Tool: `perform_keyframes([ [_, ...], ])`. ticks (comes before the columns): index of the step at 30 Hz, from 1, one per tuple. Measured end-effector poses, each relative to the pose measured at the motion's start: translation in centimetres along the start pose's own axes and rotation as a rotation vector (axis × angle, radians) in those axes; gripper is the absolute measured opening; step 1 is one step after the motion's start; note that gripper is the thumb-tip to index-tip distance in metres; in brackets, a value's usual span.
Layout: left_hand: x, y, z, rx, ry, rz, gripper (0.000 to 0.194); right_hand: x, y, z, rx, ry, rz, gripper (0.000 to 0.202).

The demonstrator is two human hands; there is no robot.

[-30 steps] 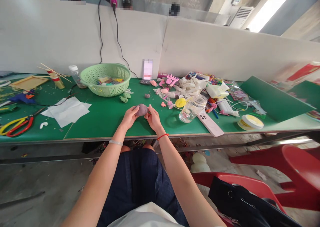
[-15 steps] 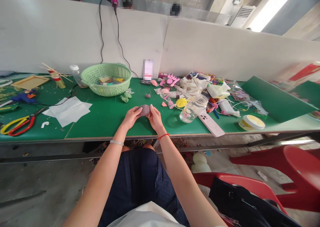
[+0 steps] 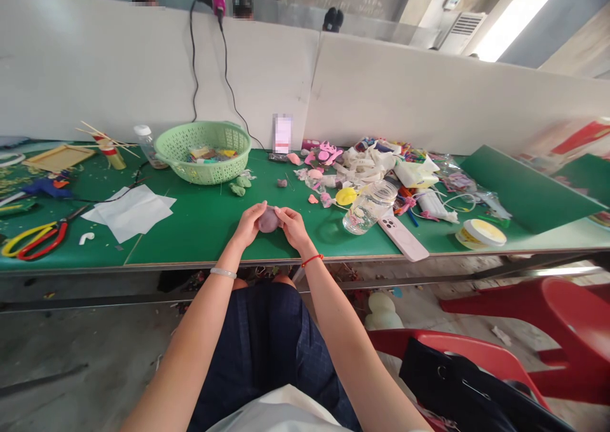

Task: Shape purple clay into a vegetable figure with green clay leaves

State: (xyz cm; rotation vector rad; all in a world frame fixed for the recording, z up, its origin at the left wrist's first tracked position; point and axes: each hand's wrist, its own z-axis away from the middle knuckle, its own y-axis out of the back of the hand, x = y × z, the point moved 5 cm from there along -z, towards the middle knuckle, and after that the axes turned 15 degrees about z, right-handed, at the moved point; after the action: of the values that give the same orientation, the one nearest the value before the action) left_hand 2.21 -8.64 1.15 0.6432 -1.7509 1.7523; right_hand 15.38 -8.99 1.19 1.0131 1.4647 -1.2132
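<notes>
A rounded, flattened piece of grey-purple clay is held between my two hands over the green tabletop, near its front edge. My left hand pinches the clay's left side, thumb on top. On its right side my right hand grips the rim with thumb and fingers. The undersides of the fingers are hidden. Beyond the hands lie a small purple lump and some green clay. Pink clay pieces are to the right of them.
A green basket stands back left, with white sheets and scissors further left. To the right are a clear jar, a phone, a round tub and piled bags. Red chairs stand below right.
The clay has turned and sits slightly lower and further left, looking rounder. My right hand has shifted a little left with it, and both grips have changed slightly.
</notes>
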Motion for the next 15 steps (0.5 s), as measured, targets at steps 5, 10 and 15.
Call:
perform_keyframes([
  [5, 0.26, 0.06, 0.0, 0.01, -0.05, 0.055, 0.052, -0.35, -0.06, 0.13, 0.04, 0.008, -0.029, 0.053],
  [10, 0.33, 0.11, -0.12, -0.006, -0.066, 0.033, 0.044, -0.37, -0.12, 0.2, 0.039, -0.013, -0.019, 0.052],
  [15, 0.21, 0.04, -0.02, -0.053, -0.074, -0.047, 0.049, -0.38, 0.09, 0.26, 0.087, -0.027, -0.019, 0.052],
])
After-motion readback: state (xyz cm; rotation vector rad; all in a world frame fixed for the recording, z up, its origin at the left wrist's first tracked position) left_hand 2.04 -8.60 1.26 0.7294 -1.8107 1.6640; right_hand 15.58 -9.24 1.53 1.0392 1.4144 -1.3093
